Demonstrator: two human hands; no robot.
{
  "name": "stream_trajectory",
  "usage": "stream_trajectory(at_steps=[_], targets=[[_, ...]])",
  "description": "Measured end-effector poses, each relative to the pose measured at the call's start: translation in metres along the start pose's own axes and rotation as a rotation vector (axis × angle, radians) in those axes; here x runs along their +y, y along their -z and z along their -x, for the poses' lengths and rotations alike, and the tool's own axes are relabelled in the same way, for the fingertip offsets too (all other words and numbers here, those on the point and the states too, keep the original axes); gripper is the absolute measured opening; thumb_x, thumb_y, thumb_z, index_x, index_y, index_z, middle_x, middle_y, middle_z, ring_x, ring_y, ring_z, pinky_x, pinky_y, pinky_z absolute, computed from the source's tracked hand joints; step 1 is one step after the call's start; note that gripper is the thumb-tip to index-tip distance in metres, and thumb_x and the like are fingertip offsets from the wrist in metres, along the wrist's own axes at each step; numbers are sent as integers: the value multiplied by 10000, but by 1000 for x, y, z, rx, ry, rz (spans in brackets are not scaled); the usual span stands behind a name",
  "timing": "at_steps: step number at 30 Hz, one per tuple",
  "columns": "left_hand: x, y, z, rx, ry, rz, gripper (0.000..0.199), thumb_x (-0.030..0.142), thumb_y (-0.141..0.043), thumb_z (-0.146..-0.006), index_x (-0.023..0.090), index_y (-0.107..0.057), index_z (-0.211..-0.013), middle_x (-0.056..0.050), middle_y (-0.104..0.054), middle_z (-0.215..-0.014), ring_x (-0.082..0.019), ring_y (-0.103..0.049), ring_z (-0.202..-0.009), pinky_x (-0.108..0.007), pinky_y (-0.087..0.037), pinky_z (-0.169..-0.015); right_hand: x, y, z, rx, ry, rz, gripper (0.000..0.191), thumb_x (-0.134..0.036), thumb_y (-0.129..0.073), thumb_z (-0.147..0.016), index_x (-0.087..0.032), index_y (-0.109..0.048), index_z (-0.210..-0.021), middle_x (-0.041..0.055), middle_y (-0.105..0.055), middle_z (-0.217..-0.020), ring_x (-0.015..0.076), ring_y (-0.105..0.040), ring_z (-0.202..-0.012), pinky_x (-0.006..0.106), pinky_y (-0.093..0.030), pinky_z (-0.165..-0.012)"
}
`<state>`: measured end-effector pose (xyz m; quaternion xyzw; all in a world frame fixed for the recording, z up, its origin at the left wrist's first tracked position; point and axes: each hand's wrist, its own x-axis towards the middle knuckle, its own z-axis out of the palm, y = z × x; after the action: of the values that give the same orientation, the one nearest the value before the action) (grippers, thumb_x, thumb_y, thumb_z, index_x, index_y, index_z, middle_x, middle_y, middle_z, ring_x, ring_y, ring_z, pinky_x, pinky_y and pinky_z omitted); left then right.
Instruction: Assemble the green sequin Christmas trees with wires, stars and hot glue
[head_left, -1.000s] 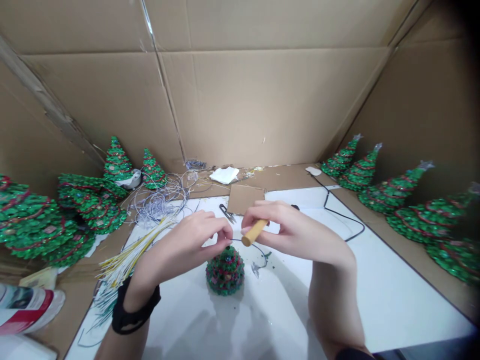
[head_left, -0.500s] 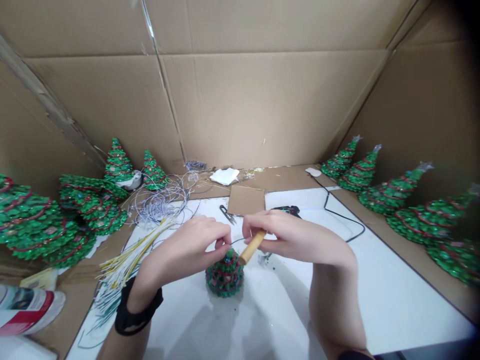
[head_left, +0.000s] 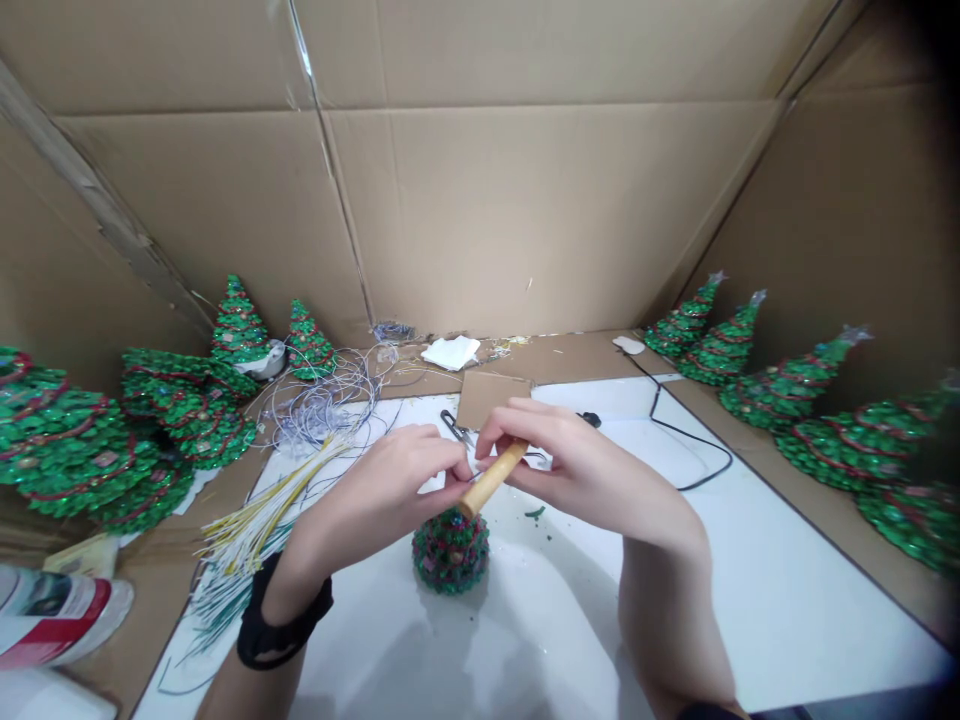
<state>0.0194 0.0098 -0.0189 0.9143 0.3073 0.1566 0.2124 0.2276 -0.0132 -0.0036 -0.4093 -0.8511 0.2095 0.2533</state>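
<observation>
A small green Christmas tree [head_left: 450, 560] with red trim stands upright on the white table top. Just above its tip, my left hand [head_left: 409, 475] is closed in a pinch on a thin dark wire [head_left: 475, 475]. My right hand [head_left: 559, 455] is closed around a light wooden handle [head_left: 491, 480], which slants down toward the left, in front of the tree's top. The wire runs from my left fingertips toward my right fingers. A thin dark curved end shows past the right hand's fingers; I cannot tell whether it belongs to the tool or the wire.
Thread snips [head_left: 454, 425] and a cardboard square [head_left: 491, 398] lie behind the hands. Tangled wire [head_left: 322, 400] and a bundle of white and yellow strands [head_left: 277, 495] are at left. Larger trees [head_left: 817, 375] line both sides. A black cable [head_left: 694, 452] curves at right.
My right hand and the wooden handle have moved slightly left and up, nearer my left hand. The handle now crosses in front of the tree's tip. The left hand has shifted slightly.
</observation>
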Motion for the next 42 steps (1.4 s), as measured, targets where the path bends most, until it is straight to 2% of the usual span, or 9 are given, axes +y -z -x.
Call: stream_trajectory(at_steps=[4, 10, 15, 18, 21, 26, 32, 36, 42], targets=[[-1, -2, -1, -71, -7, 11, 76, 198, -554, -872, 194, -578, -801, 29, -583, -802, -130, -515, -791, -251, -357, -727, 0, -1, -3, -10, 46, -74, 130, -100, -469, -869, -210, -525, -910, 2, -568, -823, 133, -509, -767, 240, -375, -683], [1, 4, 0, 40, 27, 40, 167, 292, -516, -905, 186, -565, -786, 5, -575, -789, -137, -497, -757, -241, -354, -671, -3, -6, -8, -88, 88, -151, 151, -64, -459, -852, -202, -497, -900, 5, -565, -848, 131, -516, -801, 235, -388, -693], [-2, 5, 0, -43, 7, -3, 136, 249, -534, -884, 205, -610, -778, 13, -596, -781, -141, -516, -788, -249, -362, -710, 10, 7, 2, -68, 5, -80, 115, -119, -470, -852, -213, -493, -913, -11, -553, -791, 123, -498, -708, 232, -366, -633], [-1, 4, -1, -19, 9, -7, 128, 261, -506, -889, 210, -611, -836, 15, -601, -770, -142, -522, -774, -259, -370, -711, 16, 12, 5, -28, -18, -87, 106, -128, -466, -853, -211, -500, -911, -4, -570, -815, 121, -505, -709, 239, -369, -642], [-1, 1, -2, 39, 10, 13, 103, 281, -526, -882, 211, -601, -875, 15, -594, -788, -142, -520, -779, -255, -377, -702, 10, 4, -1, -41, 19, -107, 109, -114, -474, -852, -210, -501, -896, -10, -565, -803, 118, -502, -716, 234, -370, -649], [-7, 0, 0, 37, 1, 17, 96, 258, -559, -871, 191, -586, -807, 4, -579, -811, -142, -507, -784, -245, -370, -685, -2, -11, -13, -107, 53, -133, 116, -86, -471, -858, -201, -481, -863, -17, -543, -786, 114, -483, -725, 224, -360, -649], [-7, 4, -1, -70, 7, 3, 105, 236, -533, -868, 210, -616, -810, 11, -608, -795, -148, -528, -796, -262, -376, -724, 19, 9, 0, -195, -24, -36, 38, -212, -494, -877, -203, -529, -889, -15, -554, -755, 119, -484, -676, 238, -354, -617], [-3, 5, -2, -75, -11, 28, 147, 288, -503, -900, 210, -613, -840, 13, -623, -795, -147, -533, -800, -268, -372, -734, 28, 20, 6, -94, -30, -3, 70, -205, -486, -867, -197, -537, -820, 3, -555, -769, 124, -492, -687, 247, -358, -614], [-1, 4, 0, 30, 34, 53, 139, 296, -488, -918, 227, -608, -916, 17, -614, -826, -137, -528, -804, -256, -369, -724, 9, 9, 3, -14, 16, -1, 81, -175, -503, -870, -195, -551, -809, 6, -502, -768, 126, -473, -703, 243, -353, -627]])
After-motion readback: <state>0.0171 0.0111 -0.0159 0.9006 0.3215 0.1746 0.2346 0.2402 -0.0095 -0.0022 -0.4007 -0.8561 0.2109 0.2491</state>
